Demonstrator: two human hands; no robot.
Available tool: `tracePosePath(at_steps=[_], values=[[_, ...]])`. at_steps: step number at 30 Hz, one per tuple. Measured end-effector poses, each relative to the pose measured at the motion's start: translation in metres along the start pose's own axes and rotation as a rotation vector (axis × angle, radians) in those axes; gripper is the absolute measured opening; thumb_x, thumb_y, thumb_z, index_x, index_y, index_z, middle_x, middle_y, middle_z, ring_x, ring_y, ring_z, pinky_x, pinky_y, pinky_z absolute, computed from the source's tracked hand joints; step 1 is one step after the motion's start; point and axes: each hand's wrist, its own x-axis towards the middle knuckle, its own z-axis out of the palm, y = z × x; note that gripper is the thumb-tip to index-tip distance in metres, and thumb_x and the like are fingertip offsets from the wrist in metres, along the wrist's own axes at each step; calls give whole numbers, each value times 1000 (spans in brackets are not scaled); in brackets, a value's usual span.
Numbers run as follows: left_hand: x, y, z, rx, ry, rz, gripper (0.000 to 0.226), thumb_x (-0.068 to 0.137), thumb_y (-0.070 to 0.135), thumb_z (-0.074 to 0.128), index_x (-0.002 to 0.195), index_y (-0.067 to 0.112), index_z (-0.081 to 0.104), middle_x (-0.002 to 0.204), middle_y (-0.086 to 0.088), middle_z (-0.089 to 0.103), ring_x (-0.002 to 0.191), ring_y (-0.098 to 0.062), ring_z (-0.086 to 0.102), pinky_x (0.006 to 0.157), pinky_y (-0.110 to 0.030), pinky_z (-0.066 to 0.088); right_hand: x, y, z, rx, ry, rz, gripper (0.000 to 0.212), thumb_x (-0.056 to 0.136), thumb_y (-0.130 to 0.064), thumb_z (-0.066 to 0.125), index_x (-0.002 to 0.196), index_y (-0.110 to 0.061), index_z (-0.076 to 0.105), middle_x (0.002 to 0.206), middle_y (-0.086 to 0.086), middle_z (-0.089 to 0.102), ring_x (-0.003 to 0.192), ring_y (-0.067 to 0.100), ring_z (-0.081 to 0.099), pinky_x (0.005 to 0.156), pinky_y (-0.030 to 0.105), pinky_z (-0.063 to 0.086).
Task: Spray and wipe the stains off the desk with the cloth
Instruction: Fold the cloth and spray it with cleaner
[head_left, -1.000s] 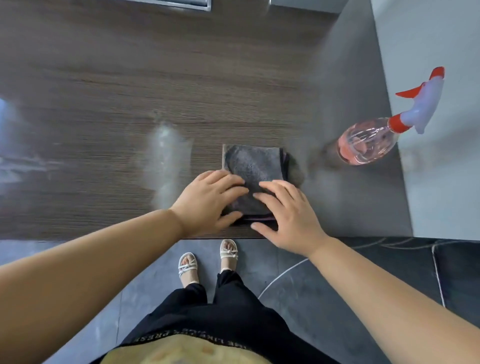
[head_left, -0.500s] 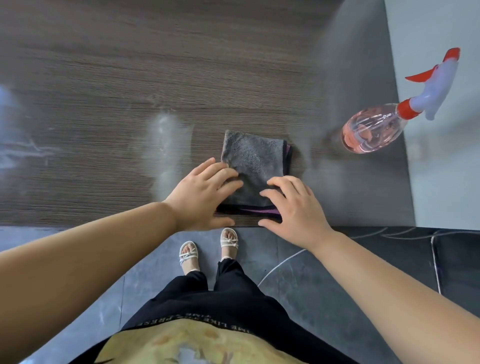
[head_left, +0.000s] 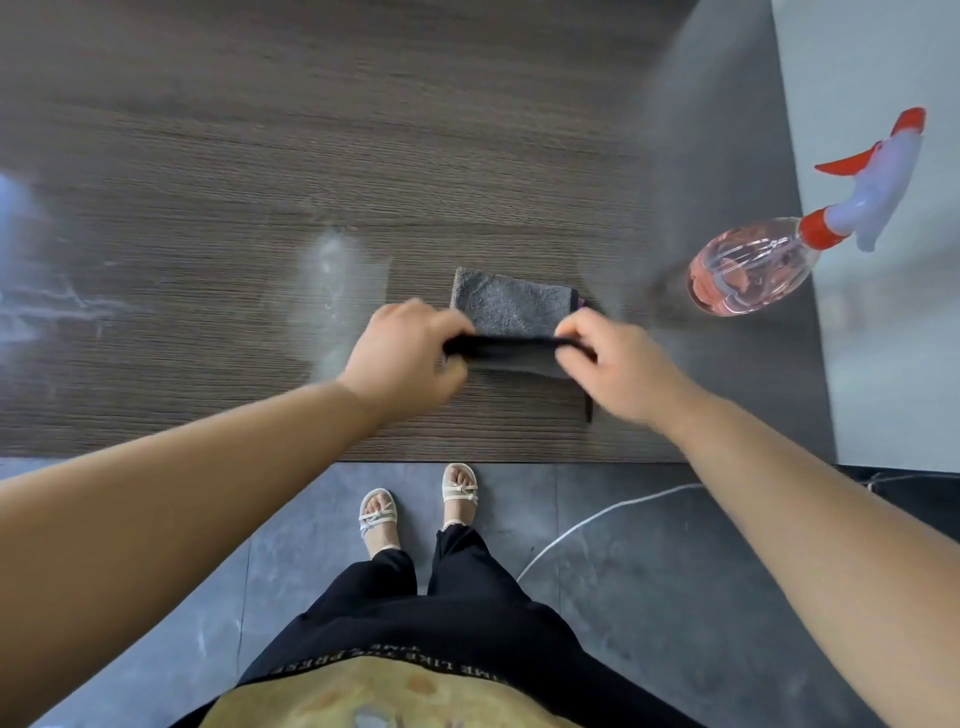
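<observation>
Both hands were on the cloth (head_left: 511, 306) there: our left hand (head_left: 402, 358) pinched its near-left corner and our right hand (head_left: 621, 366) gripped the near-right one, with the near edge lifted and stretched dark between them. The far half lay flat on the desk (head_left: 467, 156), close to the front edge. A pale stain (head_left: 337, 280) sat just left of it, and the spray bottle (head_left: 748, 270) stood apart on the right.

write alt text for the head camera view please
Seen from above, a person's left hand and right hand pinch the near edge of a folded grey cloth on a dark wood-grain desk. A whitish smear lies left of the cloth; a pink spray bottle sits to its right.
</observation>
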Motion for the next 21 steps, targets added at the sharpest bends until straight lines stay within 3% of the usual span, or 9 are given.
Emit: tracePosePath(at_steps=[3, 5, 7, 9, 11, 13, 16, 19, 21], values=[[44, 0, -8, -186, 53, -359, 35, 83, 28, 51, 116, 18, 56, 102, -9, 66, 97, -31, 58, 82, -36, 47, 36, 7, -14, 68, 108, 154, 22, 93, -25, 56, 115, -21, 60, 102, -3, 64, 91, 18, 55, 78, 29, 41], [63, 0, -7, -147, 36, -446, 40, 87, 24, 54, 127, 19, 48, 120, -6, 58, 112, -30, 51, 89, -38, 44, 51, 7, -16, -49, 209, 160, 32, 89, -21, 61, 120, -20, 58, 115, 1, 59, 106, 24, 52, 87, 35, 43], [65, 1, -1, -1, 41, -381, 46, 87, 20, 55, 132, 19, 45, 130, -7, 48, 119, -31, 42, 93, -41, 43, 52, 7, -10, -186, 294, 54, 32, 83, -15, 66, 114, -17, 63, 115, 6, 58, 107, 32, 50, 88, 42, 44], [51, 4, 7, 149, 121, -133, 40, 83, 18, 52, 123, 16, 55, 123, -9, 53, 111, -35, 48, 86, -45, 48, 42, 6, 3, -306, 367, -150, 20, 78, -14, 67, 97, -16, 71, 103, 4, 63, 97, 32, 54, 81, 40, 44], [31, 4, 19, 248, 132, 70, 40, 81, 26, 46, 115, 14, 63, 118, -9, 60, 105, -36, 56, 84, -45, 51, 29, 14, 22, -400, 325, -265, 20, 79, -21, 66, 97, -17, 73, 104, 0, 68, 97, 29, 56, 82, 41, 44], [11, 3, 30, 313, -105, 49, 52, 88, 39, 41, 135, 17, 50, 142, -8, 46, 128, -33, 44, 102, -46, 39, 21, 22, 36, -373, 208, -238, 31, 83, -26, 60, 111, -15, 69, 116, 2, 65, 106, 28, 54, 82, 44, 49], [5, 2, 33, 362, -357, -68, 69, 95, 52, 30, 151, 22, 3, 159, 0, -3, 147, -22, -3, 118, -44, 2, 16, 26, 41, -302, 172, -193, 38, 86, -26, 56, 121, -12, 64, 124, 5, 61, 109, 29, 50, 84, 43, 53], [34, 5, 22, 498, -337, -10, 65, 96, 54, 16, 151, 23, 2, 159, 2, -9, 146, -22, -12, 117, -49, -6, 0, 9, 48, -298, 196, -74, 47, 81, -22, 70, 125, -9, 61, 124, 9, 61, 103, 32, 55, 75, 39, 54], [58, 8, 13, 591, -350, 44, 58, 98, 49, 12, 151, 25, 6, 159, 1, -8, 145, -24, -13, 116, -52, -7, -10, -9, 52, -238, 174, -20, 53, 83, -27, 69, 132, -11, 56, 130, 11, 56, 110, 33, 52, 80, 40, 51]])
